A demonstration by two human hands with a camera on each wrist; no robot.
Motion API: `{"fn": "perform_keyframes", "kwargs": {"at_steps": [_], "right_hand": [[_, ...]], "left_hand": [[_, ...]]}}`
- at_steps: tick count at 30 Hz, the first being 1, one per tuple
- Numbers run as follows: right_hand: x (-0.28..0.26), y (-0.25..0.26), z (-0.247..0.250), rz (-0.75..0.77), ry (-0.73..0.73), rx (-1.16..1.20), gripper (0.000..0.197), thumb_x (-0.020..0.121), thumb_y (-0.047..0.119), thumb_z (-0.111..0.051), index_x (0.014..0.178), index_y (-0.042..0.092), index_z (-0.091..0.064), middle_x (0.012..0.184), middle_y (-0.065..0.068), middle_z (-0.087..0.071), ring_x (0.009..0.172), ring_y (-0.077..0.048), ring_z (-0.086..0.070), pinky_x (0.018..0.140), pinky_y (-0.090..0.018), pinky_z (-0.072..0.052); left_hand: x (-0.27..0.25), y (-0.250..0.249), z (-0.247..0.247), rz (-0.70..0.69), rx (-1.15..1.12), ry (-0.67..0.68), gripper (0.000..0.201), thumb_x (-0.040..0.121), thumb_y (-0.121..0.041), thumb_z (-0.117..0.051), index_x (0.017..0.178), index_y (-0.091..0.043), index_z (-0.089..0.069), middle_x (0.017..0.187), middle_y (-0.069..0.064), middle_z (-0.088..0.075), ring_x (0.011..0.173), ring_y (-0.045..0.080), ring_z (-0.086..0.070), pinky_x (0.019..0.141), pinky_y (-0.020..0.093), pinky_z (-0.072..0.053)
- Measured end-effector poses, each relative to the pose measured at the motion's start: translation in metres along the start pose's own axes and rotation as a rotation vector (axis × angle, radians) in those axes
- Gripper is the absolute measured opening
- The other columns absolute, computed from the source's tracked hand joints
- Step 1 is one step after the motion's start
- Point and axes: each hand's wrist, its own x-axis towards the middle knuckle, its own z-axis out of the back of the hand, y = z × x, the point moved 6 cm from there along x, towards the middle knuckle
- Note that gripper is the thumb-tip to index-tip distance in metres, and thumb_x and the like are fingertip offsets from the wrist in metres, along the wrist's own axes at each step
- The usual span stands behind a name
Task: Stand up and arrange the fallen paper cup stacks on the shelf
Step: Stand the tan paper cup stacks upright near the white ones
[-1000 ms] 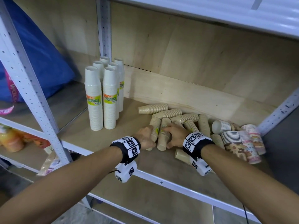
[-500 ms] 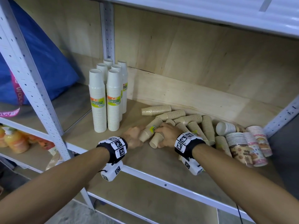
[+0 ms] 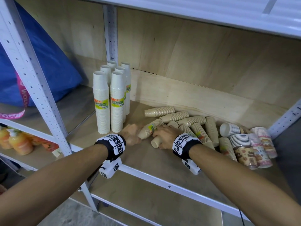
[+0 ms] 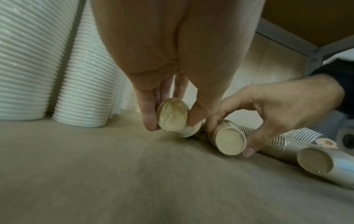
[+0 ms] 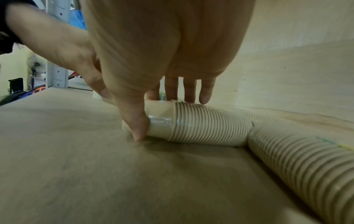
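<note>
Near the shelf's (image 3: 162,175) front edge, one fallen kraft cup stack (image 3: 150,128) is pinched at its base end by the left hand (image 3: 131,134); a second stack (image 3: 156,141) is gripped by the right hand (image 3: 165,136). Both are judged light, crushable and film-slick, best held around the ribbed middle. Behind, white stacks (image 3: 101,103) stand upright.

Tan cup stacks (image 3: 175,116) – fallen, white stacks (image 3: 108,101) – upright
</note>
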Motion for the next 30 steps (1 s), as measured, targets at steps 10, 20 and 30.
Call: {"fn": "perform_keyframes", "kwargs": {"at_steps": [10, 20, 30], "right_hand": [[-0.004, 0.003, 0.059, -0.08, -0.255, 0.2, 0.039, 0.076, 0.036, -0.068, 0.108, 0.026, -0.048, 0.09, 0.009, -0.059, 0.079, -0.021, -0.061, 0.058, -0.027, -0.037], [-0.01, -0.014, 0.096, -0.243, -0.439, 0.431, 0.036, 0.083, 0.024, -0.059, 0.116, 0.02, -0.046, 0.101, -0.005, -0.066, 0.09, -0.03, -0.062, 0.065, -0.029, -0.041], [-0.018, -0.031, 0.088, -0.343, -0.458, 0.524, 0.035, 0.087, 0.021, -0.059, 0.119, 0.015, -0.047, 0.115, 0.0, -0.065, 0.094, -0.02, -0.057, 0.059, -0.024, -0.033]], "left_hand": [[0.009, -0.019, 0.059, -0.065, -0.043, -0.187, 0.053, 0.085, -0.016, -0.061, 0.136, -0.022, -0.05, 0.102, 0.006, -0.07, 0.092, 0.024, -0.065, 0.077, 0.031, -0.053], [0.029, -0.065, 0.097, -0.18, -0.06, -0.219, 0.034, 0.088, -0.015, -0.062, 0.121, -0.014, -0.061, 0.117, 0.008, -0.065, 0.102, 0.026, -0.063, 0.089, 0.037, -0.053], [0.036, -0.084, 0.09, -0.205, 0.051, -0.191, 0.035, 0.091, -0.019, -0.061, 0.126, -0.014, -0.061, 0.123, 0.003, -0.063, 0.109, 0.02, -0.058, 0.075, 0.023, -0.041]]}}
